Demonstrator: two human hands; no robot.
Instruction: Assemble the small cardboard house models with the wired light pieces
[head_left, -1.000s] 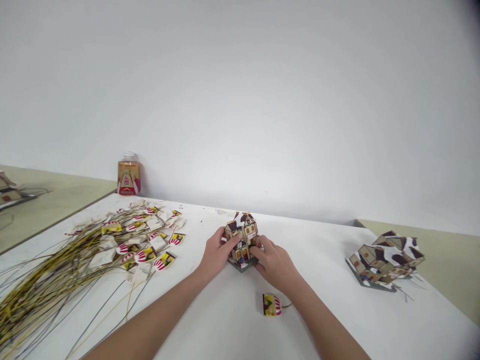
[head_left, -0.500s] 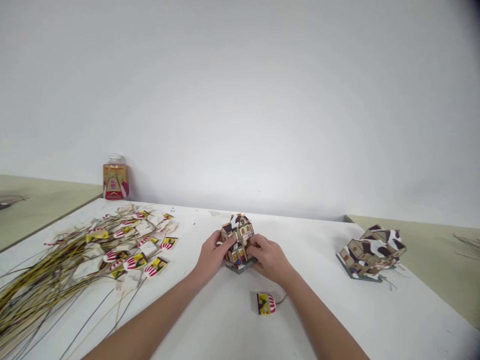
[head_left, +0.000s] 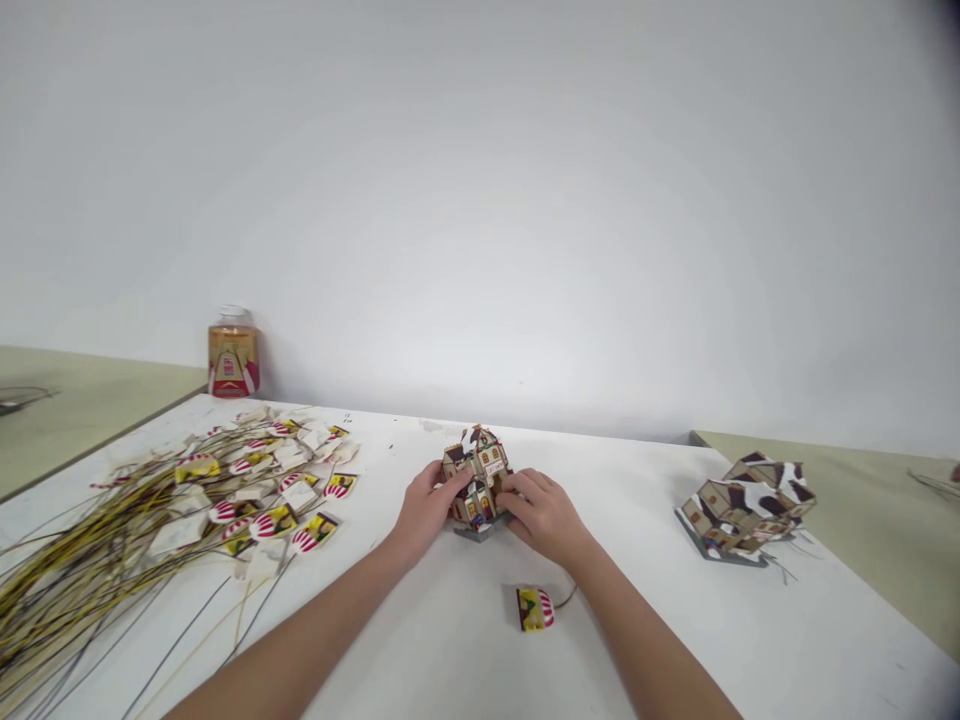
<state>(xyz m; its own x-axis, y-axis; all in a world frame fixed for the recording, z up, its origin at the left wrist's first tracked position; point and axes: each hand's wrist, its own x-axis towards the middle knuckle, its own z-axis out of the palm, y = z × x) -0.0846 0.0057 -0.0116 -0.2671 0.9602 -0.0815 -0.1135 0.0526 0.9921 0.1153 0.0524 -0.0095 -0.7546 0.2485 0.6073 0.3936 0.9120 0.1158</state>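
Observation:
A small model house (head_left: 480, 478) with a snowy brown roof, lit-looking windows and a grey base stands in the middle of the white table. My left hand (head_left: 429, 510) grips its left side, thumb across the front. On the other side, the curled fingers of my right hand (head_left: 541, 512) press against the right wall near the base; their tips are partly hidden. Close to my right forearm lies a small yellow window piece with a red-and-white striped awning (head_left: 535, 609), its thin wire running under the arm.
Many similar awning pieces (head_left: 274, 522) with long wires (head_left: 82, 560) cover the table's left side. A bottle with a white cap (head_left: 233, 352) stands at the back left by the wall. A second model house (head_left: 746, 508) sits tilted-looking at the right edge, wires trailing from it.
The model house has turned slightly between my hands, showing more of its front. My right fingers have shifted a little along its side. The view has moved slightly.

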